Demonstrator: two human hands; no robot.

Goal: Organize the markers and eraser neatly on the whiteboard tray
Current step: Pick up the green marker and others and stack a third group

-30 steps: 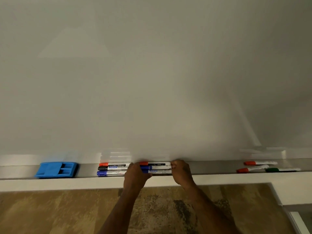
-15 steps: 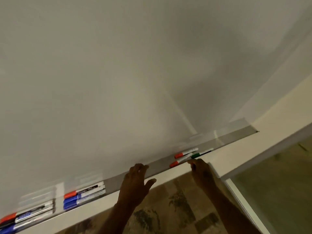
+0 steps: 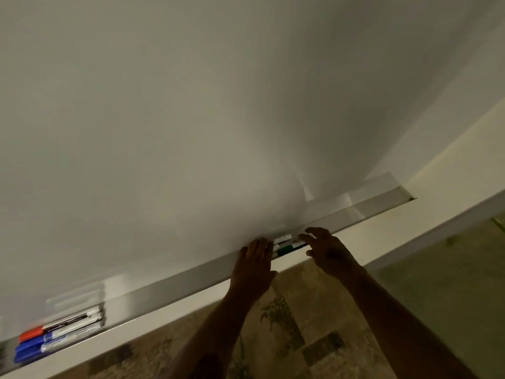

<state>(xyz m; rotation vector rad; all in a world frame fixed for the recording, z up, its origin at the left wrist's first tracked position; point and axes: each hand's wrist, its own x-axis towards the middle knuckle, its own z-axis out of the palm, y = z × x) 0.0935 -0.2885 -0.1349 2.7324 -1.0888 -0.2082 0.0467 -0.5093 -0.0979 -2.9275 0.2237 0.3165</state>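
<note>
A long metal tray (image 3: 175, 283) runs under the whiteboard, tilted up to the right in my view. My left hand (image 3: 252, 265) lies flat over the tray, covering the left ends of the right-hand markers. My right hand (image 3: 326, 251) hovers with fingers spread at their right ends. Between the hands a green-capped marker (image 3: 285, 250) and a white marker barrel (image 3: 282, 238) show. At the lower left lies a neat group of markers (image 3: 58, 333), one red-capped and two blue-capped. The eraser is out of view.
The whiteboard (image 3: 218, 105) fills the upper view. The tray's right end (image 3: 404, 194) meets a cream wall. Below the ledge lies patterned brown carpet (image 3: 300, 337), and a greenish floor area (image 3: 451, 296) sits to the right.
My view swung right, away from the left marker group and the eraser. Both hands left that group and travelled right along the tray, and they now flank the red and green markers.
</note>
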